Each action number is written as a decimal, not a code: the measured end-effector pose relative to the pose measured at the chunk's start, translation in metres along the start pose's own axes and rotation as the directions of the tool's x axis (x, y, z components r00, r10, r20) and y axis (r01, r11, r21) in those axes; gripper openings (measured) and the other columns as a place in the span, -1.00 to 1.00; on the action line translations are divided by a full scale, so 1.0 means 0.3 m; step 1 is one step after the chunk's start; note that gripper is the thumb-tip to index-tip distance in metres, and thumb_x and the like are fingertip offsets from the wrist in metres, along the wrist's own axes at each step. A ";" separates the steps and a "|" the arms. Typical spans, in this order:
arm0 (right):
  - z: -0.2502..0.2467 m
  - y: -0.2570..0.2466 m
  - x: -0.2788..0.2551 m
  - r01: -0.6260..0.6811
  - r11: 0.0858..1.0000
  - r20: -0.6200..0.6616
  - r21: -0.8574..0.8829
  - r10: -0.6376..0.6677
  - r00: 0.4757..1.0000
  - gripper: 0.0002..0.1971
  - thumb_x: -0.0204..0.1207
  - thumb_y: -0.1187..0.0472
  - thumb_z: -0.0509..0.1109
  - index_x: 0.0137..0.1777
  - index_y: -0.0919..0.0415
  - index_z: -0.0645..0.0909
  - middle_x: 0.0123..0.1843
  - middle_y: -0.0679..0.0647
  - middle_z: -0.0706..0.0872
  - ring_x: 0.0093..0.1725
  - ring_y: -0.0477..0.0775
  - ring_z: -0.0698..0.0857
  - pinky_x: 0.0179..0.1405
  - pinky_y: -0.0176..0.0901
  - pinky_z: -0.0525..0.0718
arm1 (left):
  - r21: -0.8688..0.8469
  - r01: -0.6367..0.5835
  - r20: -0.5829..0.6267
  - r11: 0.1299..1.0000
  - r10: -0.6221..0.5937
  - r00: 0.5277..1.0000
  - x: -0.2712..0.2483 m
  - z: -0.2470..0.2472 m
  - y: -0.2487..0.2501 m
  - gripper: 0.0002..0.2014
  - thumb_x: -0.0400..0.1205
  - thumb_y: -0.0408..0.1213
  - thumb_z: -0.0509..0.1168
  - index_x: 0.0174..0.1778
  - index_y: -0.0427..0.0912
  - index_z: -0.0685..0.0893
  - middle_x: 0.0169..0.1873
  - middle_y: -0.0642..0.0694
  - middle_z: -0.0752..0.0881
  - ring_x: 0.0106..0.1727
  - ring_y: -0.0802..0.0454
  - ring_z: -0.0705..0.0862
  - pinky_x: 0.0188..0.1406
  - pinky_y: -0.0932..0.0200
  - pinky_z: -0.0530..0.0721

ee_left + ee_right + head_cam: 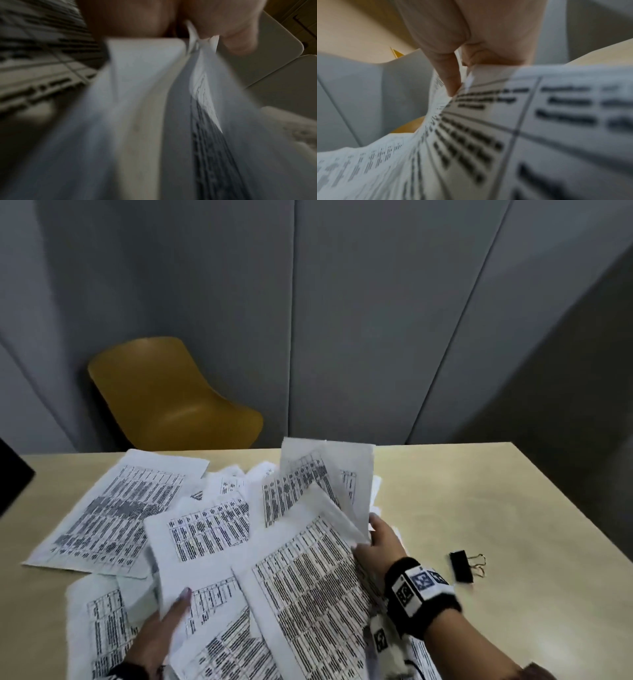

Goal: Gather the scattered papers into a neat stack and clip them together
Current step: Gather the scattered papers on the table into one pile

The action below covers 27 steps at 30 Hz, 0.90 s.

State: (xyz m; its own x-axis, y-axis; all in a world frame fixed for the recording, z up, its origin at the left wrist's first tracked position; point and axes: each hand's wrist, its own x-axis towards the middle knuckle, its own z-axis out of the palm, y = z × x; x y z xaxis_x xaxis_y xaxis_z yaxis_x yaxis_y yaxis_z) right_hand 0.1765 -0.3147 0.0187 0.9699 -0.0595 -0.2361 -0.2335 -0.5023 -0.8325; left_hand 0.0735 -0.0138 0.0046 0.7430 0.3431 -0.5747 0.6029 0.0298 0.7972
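Papers [212, 529] printed with tables lie fanned and overlapping across the left and middle of the tabletop [479, 491], their long edges pointing different ways. Right hand [380, 542] pinches several sheets at their right edge, fingers [448, 75] curled on them, lifting them so they stand tilted up toward the far side. Left hand [161, 631] grips sheets at the near edge, thumb on top. Black binder clip [462, 566] lies to the right of the pile, apart from it, its wire handles pointing right.

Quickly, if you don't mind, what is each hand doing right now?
Left hand: pinching some of the papers.
Right hand: gripping several papers by their edge.
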 end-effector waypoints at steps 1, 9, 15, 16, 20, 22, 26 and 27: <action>0.000 0.015 0.000 -0.012 0.999 0.016 -0.033 0.012 1.000 -0.57 0.24 0.29 0.31 0.04 -0.21 0.46 -0.11 0.08 0.80 -0.13 0.16 0.77 -0.09 0.02 0.75 | -0.005 0.030 0.033 1.000 -0.030 0.999 -0.003 0.004 0.000 -0.32 0.46 -0.15 0.38 0.48 -0.31 0.37 0.47 -0.39 0.43 0.48 -0.37 0.39 0.50 -0.27 0.24; -0.025 0.095 -0.006 -0.059 0.989 0.055 -0.136 0.067 0.996 -0.64 0.35 0.42 0.23 0.07 0.04 0.60 -0.02 0.24 0.78 -0.05 0.21 0.72 -0.02 -0.03 0.65 | 0.054 -0.015 -0.020 0.998 0.016 1.000 0.043 -0.004 -0.049 -0.72 0.51 -0.59 0.33 0.13 -0.56 0.60 0.09 -0.44 0.69 0.09 -0.23 0.62 0.21 -0.01 0.44; -0.019 0.121 -0.038 -0.117 0.983 0.083 -0.141 0.130 0.988 -0.65 0.40 0.34 0.24 0.04 -0.11 0.61 -0.18 0.21 0.81 -0.30 0.15 0.70 -0.22 -0.14 0.64 | -0.087 -0.031 -0.050 0.996 0.027 0.998 0.057 -0.002 -0.054 -0.67 0.56 -0.59 0.26 0.23 -0.63 0.51 0.27 -0.56 0.57 0.19 -0.29 0.56 0.13 0.07 0.36; -0.006 0.111 -0.034 -0.091 0.983 0.091 -0.162 0.107 0.990 -0.66 0.40 0.34 0.26 0.02 -0.12 0.62 -0.17 0.16 0.80 -0.23 0.14 0.71 -0.15 -0.14 0.64 | -0.125 -0.028 -0.044 0.992 0.023 0.999 0.059 -0.002 -0.049 -0.67 0.56 -0.60 0.25 0.24 -0.62 0.51 0.28 -0.55 0.56 0.19 -0.26 0.56 0.12 0.08 0.34; 0.060 0.050 -0.009 0.003 0.948 0.074 -0.319 0.021 0.997 -0.73 0.41 0.33 0.31 0.10 0.17 0.65 -0.27 0.02 0.63 -0.16 0.10 0.60 -0.30 -0.26 0.45 | -0.154 -0.082 -0.014 0.985 0.080 0.997 0.051 0.005 -0.044 -0.77 0.55 -0.47 0.33 0.11 -0.40 0.60 0.05 -0.30 0.68 0.09 -0.09 0.53 0.18 0.07 0.38; 0.089 0.020 -0.010 0.053 0.924 0.099 -0.379 -0.016 0.995 -0.62 0.39 0.23 0.41 0.23 0.16 0.56 -0.14 0.07 0.60 -0.02 0.18 0.64 -0.17 -0.23 0.52 | -0.115 -0.128 -0.013 0.985 0.127 0.992 0.059 0.002 -0.060 -0.89 0.48 -0.50 0.40 -0.11 -0.32 0.65 -0.24 -0.13 0.76 0.10 -0.15 0.62 0.22 0.04 0.44; 0.069 0.027 -0.050 -0.013 0.895 0.108 -0.446 0.068 0.992 -0.24 0.34 0.11 0.51 0.50 -0.01 0.21 0.17 0.21 0.53 0.06 0.19 0.59 0.13 -0.05 0.55 | -0.059 -0.122 -0.035 0.991 0.120 0.992 0.091 -0.007 -0.101 -0.78 0.37 -0.71 0.40 -0.18 -0.35 0.68 -0.45 -0.03 0.78 0.09 -0.29 0.68 0.24 -0.08 0.51; 0.048 0.042 -0.061 -0.065 0.898 0.062 -0.436 0.102 0.993 -0.32 0.32 0.16 0.50 0.42 0.02 0.29 0.09 0.18 0.58 -0.03 0.14 0.58 0.05 -0.08 0.56 | -0.052 -0.112 -0.032 0.992 0.111 0.993 0.093 -0.009 -0.102 -0.78 0.38 -0.70 0.40 -0.12 -0.42 0.69 -0.37 -0.14 0.79 0.10 -0.30 0.68 0.26 -0.10 0.51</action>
State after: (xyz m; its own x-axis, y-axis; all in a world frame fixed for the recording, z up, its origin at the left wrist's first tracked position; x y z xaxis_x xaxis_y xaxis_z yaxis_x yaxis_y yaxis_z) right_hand 0.1549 -0.3076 0.0055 0.9348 -0.0573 -0.3504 -0.2430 -0.8228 -0.5137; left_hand 0.0750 -0.0027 -0.0352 0.7955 0.3742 -0.4765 0.4995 0.0401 0.8654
